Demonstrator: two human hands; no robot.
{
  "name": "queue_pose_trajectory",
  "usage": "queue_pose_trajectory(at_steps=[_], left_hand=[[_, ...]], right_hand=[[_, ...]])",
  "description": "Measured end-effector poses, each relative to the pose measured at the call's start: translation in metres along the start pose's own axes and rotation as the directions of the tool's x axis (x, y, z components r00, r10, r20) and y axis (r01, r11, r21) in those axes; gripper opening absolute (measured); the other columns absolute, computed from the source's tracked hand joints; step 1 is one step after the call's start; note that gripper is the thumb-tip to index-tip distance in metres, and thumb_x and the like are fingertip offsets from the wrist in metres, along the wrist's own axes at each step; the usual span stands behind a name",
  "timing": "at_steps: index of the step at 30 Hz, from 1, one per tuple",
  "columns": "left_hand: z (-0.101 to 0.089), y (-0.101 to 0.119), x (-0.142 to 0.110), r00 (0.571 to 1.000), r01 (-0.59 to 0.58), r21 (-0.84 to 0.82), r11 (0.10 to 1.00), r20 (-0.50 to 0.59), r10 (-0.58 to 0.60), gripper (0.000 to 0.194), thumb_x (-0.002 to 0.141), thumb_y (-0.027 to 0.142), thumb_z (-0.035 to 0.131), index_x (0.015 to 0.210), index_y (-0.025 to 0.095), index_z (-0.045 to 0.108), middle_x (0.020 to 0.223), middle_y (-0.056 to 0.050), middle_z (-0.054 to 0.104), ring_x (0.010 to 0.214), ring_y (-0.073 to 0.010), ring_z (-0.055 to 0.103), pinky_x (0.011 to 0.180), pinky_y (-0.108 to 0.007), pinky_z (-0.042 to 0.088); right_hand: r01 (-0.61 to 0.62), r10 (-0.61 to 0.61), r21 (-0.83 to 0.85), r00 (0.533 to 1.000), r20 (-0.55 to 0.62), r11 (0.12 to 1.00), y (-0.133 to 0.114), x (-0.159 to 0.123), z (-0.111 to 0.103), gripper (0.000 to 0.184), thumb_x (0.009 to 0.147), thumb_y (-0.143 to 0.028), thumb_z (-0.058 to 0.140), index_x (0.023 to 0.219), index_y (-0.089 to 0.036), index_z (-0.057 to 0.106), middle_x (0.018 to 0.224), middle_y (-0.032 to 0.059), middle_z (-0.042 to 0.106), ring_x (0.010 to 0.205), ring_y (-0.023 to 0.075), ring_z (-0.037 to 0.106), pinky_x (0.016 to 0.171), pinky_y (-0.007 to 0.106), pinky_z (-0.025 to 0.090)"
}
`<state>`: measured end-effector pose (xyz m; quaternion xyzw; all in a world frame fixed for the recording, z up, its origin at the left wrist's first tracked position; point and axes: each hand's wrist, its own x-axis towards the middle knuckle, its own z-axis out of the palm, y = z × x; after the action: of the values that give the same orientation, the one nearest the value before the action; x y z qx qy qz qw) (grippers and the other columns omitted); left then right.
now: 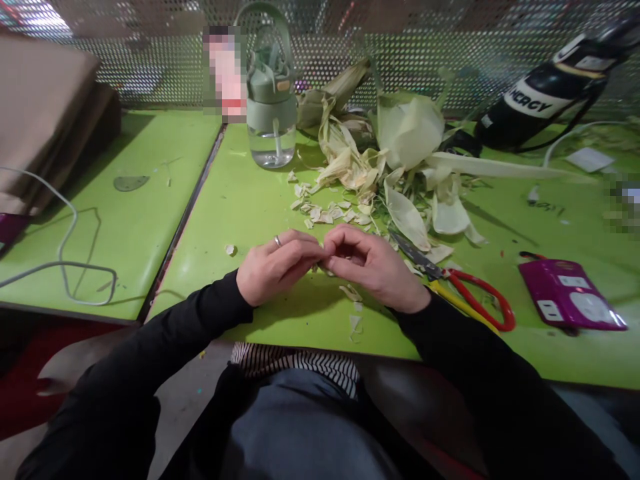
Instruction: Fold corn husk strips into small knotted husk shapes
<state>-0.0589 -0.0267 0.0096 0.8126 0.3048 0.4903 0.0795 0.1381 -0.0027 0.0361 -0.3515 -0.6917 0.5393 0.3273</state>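
Observation:
My left hand (280, 265), with a ring on one finger, meets my right hand (373, 268) near the front of the green table. The fingertips of both are pinched together. Whatever small thing they hold is mostly hidden; pale bits show just beneath them. Beyond the hands lie small cut pieces of corn husk (325, 215). A heap of larger corn husks (410, 130) spreads behind these, some green and some dried. Right of my right hand rest scissors (440, 272) with one red and one yellow handle, their blades partly against the husks.
A clear water bottle (271, 120) with a green lid stands at the back. On the right are a purple power socket (570, 293) and a tilted black bottle (535, 103). Brown paper bags (40, 100) and a white cable (63, 257) occupy the left. A mesh screen (165, 60) borders the table.

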Motion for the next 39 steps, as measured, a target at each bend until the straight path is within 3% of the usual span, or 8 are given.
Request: queue_pose_trajectory(at_steps=[4,12,17,23,28,31,35,39], left_hand=[[-0.001,0.000,0.002,1.000,-0.002,-0.020,1.000,0.011,0.003,0.010,0.094,0.010,0.056,0.097,0.017,0.062,0.091,-0.003,0.073,0.085,-0.0085,0.071,0.072,-0.017,0.059],[-0.002,-0.001,0.002,0.999,0.028,0.010,1.000,-0.016,-0.027,0.007,0.093,0.010,0.059,0.094,0.017,0.061,0.090,-0.004,0.072,0.083,-0.0086,0.070,0.067,-0.016,0.057],[-0.002,0.000,0.002,0.998,0.064,-0.002,0.998,-0.012,-0.064,0.010,0.093,0.009,0.056,0.093,0.017,0.061,0.090,-0.004,0.073,0.082,-0.0079,0.070,0.067,-0.015,0.056],[-0.001,-0.002,0.001,0.997,0.075,-0.003,0.997,-0.026,-0.075,0.006,0.093,0.011,0.058,0.092,0.017,0.061,0.090,-0.004,0.073,0.082,-0.0088,0.070,0.067,-0.016,0.057],[-0.001,-0.002,0.001,0.995,0.096,-0.016,0.995,-0.002,-0.096,0.008,0.092,0.010,0.056,0.092,0.016,0.062,0.090,-0.005,0.074,0.082,-0.0089,0.071,0.068,-0.016,0.058],[0.000,-0.002,0.000,0.983,0.183,-0.104,0.978,0.023,-0.181,0.007,0.092,0.013,0.055,0.092,0.016,0.062,0.090,-0.006,0.074,0.081,-0.0095,0.071,0.068,-0.017,0.059],[0.001,-0.006,0.001,0.883,0.470,-0.348,0.811,0.202,-0.425,0.010,0.092,0.025,0.058,0.093,0.015,0.059,0.087,-0.006,0.071,0.068,-0.0083,0.068,0.063,-0.019,0.060],[0.001,-0.010,0.005,0.716,0.694,-0.425,0.581,0.321,-0.620,0.017,0.089,0.030,0.062,0.089,0.015,0.055,0.082,-0.003,0.066,0.061,-0.0068,0.062,0.057,-0.019,0.058]], right_hand=[[-0.092,0.089,0.177,0.996,0.024,0.980,0.000,-0.002,-0.002,0.015,0.087,-0.034,0.064,0.085,-0.021,0.057,0.066,-0.0071,0.043,0.049,0.0063,0.034,0.045,0.023,0.025],[0.098,-0.115,-0.149,0.987,-0.109,0.984,-0.003,-0.001,-0.002,0.014,0.080,-0.031,0.076,0.077,-0.019,0.068,0.080,0.0007,0.059,0.064,0.0110,0.049,0.056,0.027,0.038],[-0.133,0.138,0.191,0.990,-0.010,0.972,-0.005,-0.003,-0.002,0.023,0.089,-0.041,0.062,0.080,-0.020,0.057,0.058,-0.0072,0.039,0.047,0.0074,0.031,0.044,0.024,0.024],[-0.037,0.030,-0.066,0.995,-0.097,0.997,-0.007,-0.001,-0.001,0.028,0.075,-0.039,0.081,0.085,-0.018,0.067,0.078,-0.0017,0.057,0.060,0.0086,0.044,0.054,0.025,0.035],[-0.240,0.222,0.151,0.967,0.125,0.959,-0.007,-0.001,-0.010,0.021,0.085,-0.035,0.067,0.075,-0.018,0.058,0.057,-0.0074,0.038,0.048,0.0062,0.029,0.043,0.023,0.021],[-0.178,0.173,0.117,0.983,0.052,0.977,-0.007,-0.002,-0.011,0.018,0.087,-0.031,0.065,0.077,-0.018,0.059,0.065,-0.0048,0.048,0.048,0.0049,0.034,0.041,0.022,0.022],[0.010,-0.001,0.120,0.998,-0.068,0.993,-0.007,-0.005,-0.005,0.015,0.088,-0.027,0.065,0.079,-0.019,0.057,0.094,0.0010,0.063,0.050,0.0025,0.044,0.041,0.019,0.029],[-0.154,0.139,0.131,0.983,0.120,0.979,-0.008,-0.009,-0.003,0.016,0.095,-0.033,0.058,0.087,-0.019,0.059,0.061,-0.0051,0.057,0.045,0.0055,0.047,0.039,0.018,0.033]])
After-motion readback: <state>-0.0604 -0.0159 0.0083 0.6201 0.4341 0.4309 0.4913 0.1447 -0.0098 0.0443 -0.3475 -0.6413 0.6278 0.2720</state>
